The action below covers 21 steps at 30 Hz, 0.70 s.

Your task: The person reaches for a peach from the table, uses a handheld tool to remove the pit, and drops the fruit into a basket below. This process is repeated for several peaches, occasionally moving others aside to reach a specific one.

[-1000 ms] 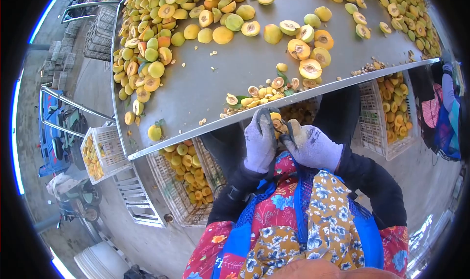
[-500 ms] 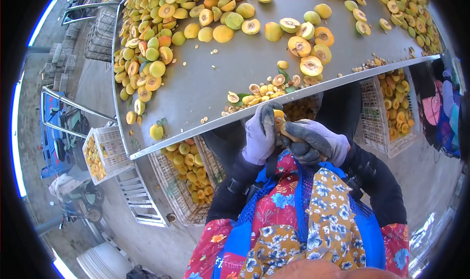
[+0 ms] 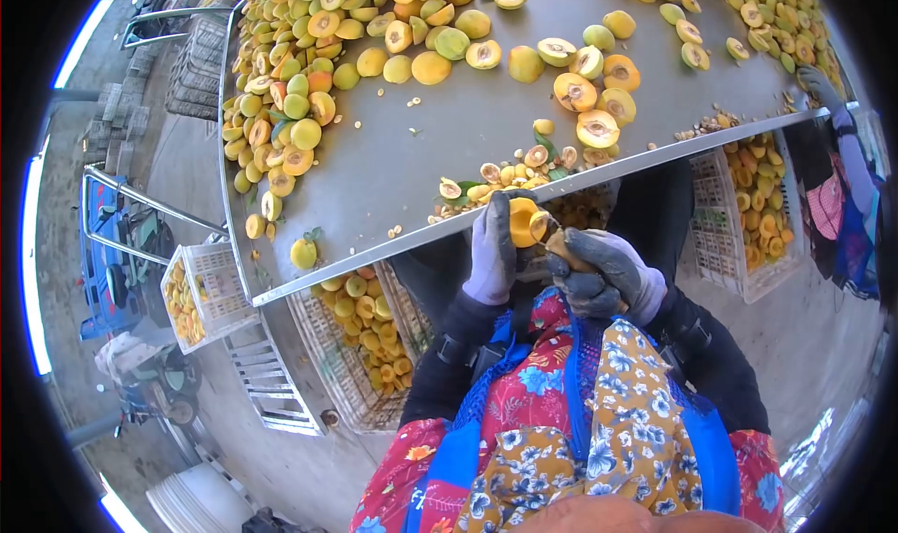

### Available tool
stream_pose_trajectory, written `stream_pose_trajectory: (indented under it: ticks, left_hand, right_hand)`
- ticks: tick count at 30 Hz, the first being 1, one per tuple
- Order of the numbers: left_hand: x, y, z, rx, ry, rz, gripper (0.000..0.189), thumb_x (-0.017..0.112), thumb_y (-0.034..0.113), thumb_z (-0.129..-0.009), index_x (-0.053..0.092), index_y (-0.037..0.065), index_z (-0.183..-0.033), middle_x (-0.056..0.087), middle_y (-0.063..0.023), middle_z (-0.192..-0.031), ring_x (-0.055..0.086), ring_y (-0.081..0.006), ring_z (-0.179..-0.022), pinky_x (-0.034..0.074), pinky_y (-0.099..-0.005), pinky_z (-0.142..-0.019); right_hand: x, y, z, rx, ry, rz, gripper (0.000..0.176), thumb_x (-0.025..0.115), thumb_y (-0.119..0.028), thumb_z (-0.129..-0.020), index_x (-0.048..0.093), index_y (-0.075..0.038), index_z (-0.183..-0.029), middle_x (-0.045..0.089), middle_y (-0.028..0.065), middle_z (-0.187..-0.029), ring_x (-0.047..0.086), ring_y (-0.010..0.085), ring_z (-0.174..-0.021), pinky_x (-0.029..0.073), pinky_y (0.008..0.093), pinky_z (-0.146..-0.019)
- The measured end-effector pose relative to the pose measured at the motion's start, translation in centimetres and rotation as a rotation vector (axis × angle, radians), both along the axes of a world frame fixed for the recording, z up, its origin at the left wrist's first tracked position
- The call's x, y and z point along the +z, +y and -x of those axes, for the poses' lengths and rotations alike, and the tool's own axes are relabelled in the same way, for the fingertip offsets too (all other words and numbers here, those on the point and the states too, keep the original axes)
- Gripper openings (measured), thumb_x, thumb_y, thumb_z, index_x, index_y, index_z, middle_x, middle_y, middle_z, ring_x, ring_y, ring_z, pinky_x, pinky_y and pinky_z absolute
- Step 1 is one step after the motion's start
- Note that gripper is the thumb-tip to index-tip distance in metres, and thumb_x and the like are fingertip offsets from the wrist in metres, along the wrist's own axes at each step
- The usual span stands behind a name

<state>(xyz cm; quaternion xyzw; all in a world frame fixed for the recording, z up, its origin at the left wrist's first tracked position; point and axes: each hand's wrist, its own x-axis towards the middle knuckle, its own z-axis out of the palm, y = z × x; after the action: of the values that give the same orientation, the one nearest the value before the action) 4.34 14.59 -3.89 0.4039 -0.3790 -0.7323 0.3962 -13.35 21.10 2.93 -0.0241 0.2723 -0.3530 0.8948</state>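
Note:
My left hand [image 3: 493, 252], in a grey-and-lilac glove, holds a yellow fruit half [image 3: 526, 223] just below the table's front edge. My right hand [image 3: 608, 273], gloved the same way, is wrapped round the wooden handle [image 3: 567, 251] of a small tool. The tool's thin tip points at the fruit, where a small round yellow-orange piece [image 3: 540, 225] shows; whether the two are joined I cannot tell. Just beyond my hands, pits and small fruit pieces [image 3: 510, 175] lie along the metal table's edge.
Whole and halved fruits are heaped on the metal table [image 3: 402, 178]. Crates of fruit stand under it at the left [image 3: 412, 309] and right [image 3: 713, 224]. A co-worker's gloved hand [image 3: 819, 86] is at the far right edge. Another crate [image 3: 217, 299] stands at the left.
The fruit half has come into fuller view in my left hand, and my hands are slightly farther apart. At the far right, a co-worker's hand has reached onto the table.

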Motion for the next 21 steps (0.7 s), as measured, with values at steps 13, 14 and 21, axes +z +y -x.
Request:
stream_pose_trajectory:
  ticks: [13, 14, 21]
  left_hand:
    - [6.1, 1.6, -16.5, -0.063, -2.077, 0.435, 0.048, 0.058, 0.038, -0.095, 0.057, 0.006, -0.131, 0.051, -0.0270, -0.133, 0.063, -0.0390, -0.109, 0.051, -0.0451, -0.091]
    - [6.5, 0.2, -15.6, 0.012, -2.183, 0.590, 0.048, 0.060, 0.035, -0.094, 0.056, 0.007, -0.132, 0.051, -0.0291, -0.131, 0.063, -0.0394, -0.108, 0.052, -0.0447, -0.090]
    - [1.4, -18.9, 7.4, -0.205, -1.333, 1.161, 0.042, 0.066, 0.029, -0.088, 0.056, 0.010, -0.124, 0.063, -0.0204, -0.106, 0.062, -0.0382, -0.104, 0.050, -0.0460, -0.088]
  right_hand:
    - [-2.4, 0.5, 2.9, 0.153, 0.802, 0.142, 0.027, 0.053, -0.036, -0.102, 0.056, -0.010, -0.094, 0.049, -0.0040, -0.068, 0.043, 0.0048, -0.051, 0.034, 0.0216, -0.045]
    - [-3.4, 0.7, 3.2, 0.164, 0.929, 0.344, 0.026, 0.052, -0.035, -0.102, 0.056, -0.010, -0.095, 0.049, -0.0040, -0.068, 0.044, 0.0052, -0.052, 0.035, 0.0221, -0.046]
    - [-4.7, 1.1, 3.8, 0.196, 1.225, 0.628, 0.020, 0.055, -0.020, -0.098, 0.058, -0.001, -0.101, 0.062, 0.0214, -0.089, 0.063, 0.0379, -0.080, 0.048, 0.0437, -0.071]
